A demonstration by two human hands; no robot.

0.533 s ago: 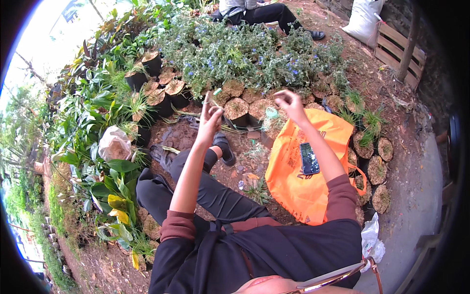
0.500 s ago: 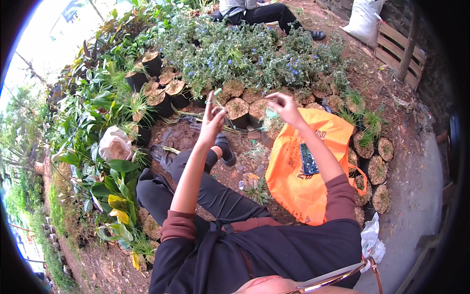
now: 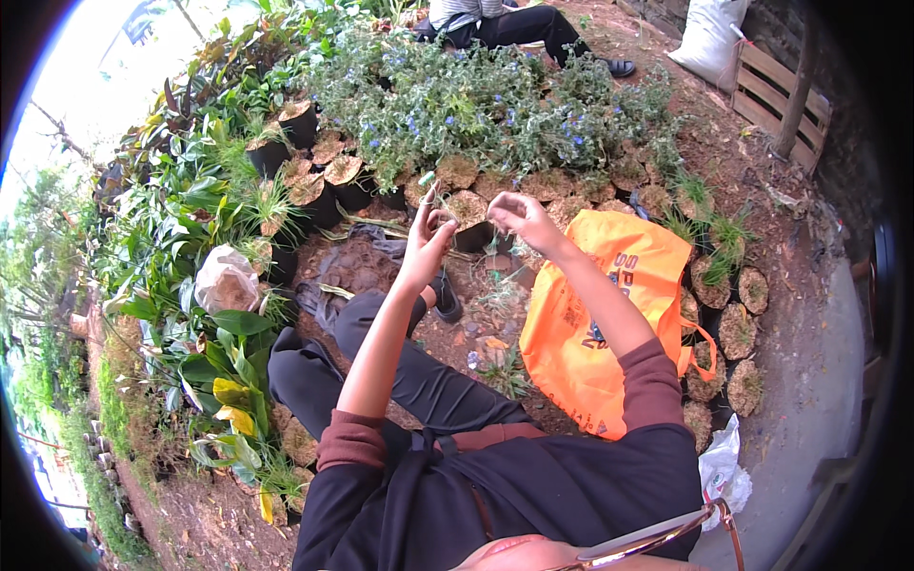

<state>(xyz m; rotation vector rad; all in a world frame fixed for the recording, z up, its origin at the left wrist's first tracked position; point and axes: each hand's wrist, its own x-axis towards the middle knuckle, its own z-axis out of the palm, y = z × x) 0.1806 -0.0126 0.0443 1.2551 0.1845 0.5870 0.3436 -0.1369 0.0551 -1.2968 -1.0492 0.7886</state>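
The right hand (image 3: 526,224) has moved left — a small green piece (image 3: 427,178) sits by the left hand's (image 3: 426,251) far fingertip; both hands curl — whether pinching, I can't tell.

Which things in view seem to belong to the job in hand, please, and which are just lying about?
Likely part of the job:
small green object, by the left hand
pale green strands, just below the right hand

Apparently just lying about:
orange bag
white plastic bag
white sack
wooden crate
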